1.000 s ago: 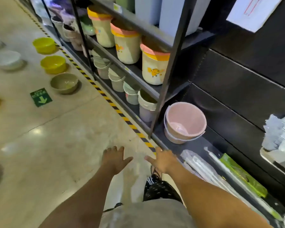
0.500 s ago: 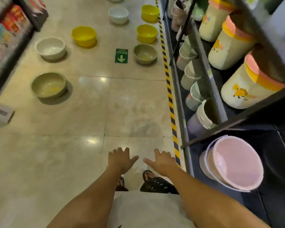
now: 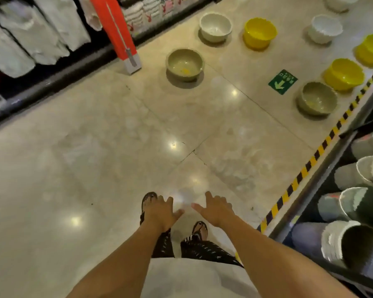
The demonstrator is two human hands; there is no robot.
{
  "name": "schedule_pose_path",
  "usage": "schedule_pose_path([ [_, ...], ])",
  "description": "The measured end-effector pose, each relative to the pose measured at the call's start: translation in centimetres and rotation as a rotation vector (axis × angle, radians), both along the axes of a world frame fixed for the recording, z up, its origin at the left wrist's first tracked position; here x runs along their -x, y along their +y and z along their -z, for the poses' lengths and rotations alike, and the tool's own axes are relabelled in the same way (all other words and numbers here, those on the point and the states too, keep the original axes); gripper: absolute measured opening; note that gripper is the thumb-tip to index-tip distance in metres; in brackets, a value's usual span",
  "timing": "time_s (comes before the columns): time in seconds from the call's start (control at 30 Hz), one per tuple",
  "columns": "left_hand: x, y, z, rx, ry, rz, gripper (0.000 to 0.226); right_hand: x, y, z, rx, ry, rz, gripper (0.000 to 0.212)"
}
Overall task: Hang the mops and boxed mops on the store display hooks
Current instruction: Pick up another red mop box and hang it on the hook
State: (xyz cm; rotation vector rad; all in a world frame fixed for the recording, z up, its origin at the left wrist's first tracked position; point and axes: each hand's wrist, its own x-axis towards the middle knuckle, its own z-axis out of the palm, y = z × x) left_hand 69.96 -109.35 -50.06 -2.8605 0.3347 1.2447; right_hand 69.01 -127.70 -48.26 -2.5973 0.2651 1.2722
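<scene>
A long red boxed mop (image 3: 116, 33) leans upright against the left-hand shelving, its grey foot on the floor. My left hand (image 3: 159, 211) and my right hand (image 3: 216, 209) are stretched out low in front of me over the tiled floor, fingers spread, both holding nothing. The red box stands far ahead and to the left of both hands. No display hooks and no loose mops show in this view.
Several basins stand on the floor ahead: olive (image 3: 185, 64), white (image 3: 215, 26), yellow (image 3: 259, 33). A green arrow sticker (image 3: 282, 81) marks the floor. Right-hand shelf (image 3: 323, 179) with hazard tape holds stacked bins (image 3: 345, 241). Bagged white goods (image 3: 30, 33) hang at the left.
The view has swung left, away from the right shelf with buckets and packaged mops, toward the aisle floor and the left shelving. Both hands stay open and held out in front.
</scene>
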Motion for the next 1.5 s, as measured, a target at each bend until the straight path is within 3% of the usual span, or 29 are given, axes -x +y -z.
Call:
schedule_pose_path([
  [0.13,2.2,5.4,0.6,-0.031,0.089,-0.222,0.072,-2.1,6.4,0.7,-0.051,-0.005,-0.184,0.073],
  [0.33,0.5,12.6,0.5,-0.023,0.043,-0.362,0.066,-6.3,13.7,0.8,-0.025,-0.011,-0.395,0.074],
  [0.7,-10.5,29.0,-2.9,0.023,-0.185,-0.471,0.066,-17.5,28.8,-1.8,-0.110,-0.144,-0.337,0.082],
  [0.97,-14.7,32.9,-2.2,-0.019,-0.108,-0.397,0.067,-21.6,33.3,-1.2,-0.146,-0.087,-0.354,0.079],
  [1.1,-20.1,33.5,-2.0,0.001,-0.099,-0.379,0.068,-26.5,32.2,0.3,-0.133,-0.089,-0.231,0.087],
  [1.2,-25.8,34.8,-1.4,-0.001,-0.101,-0.390,0.069,-31.8,32.8,1.3,-0.091,-0.079,-0.260,0.085],
  [1.5,-48.0,37.4,-1.5,-0.074,0.002,-0.442,0.070,-55.4,37.7,0.6,-0.216,-0.085,-0.267,0.078],
])
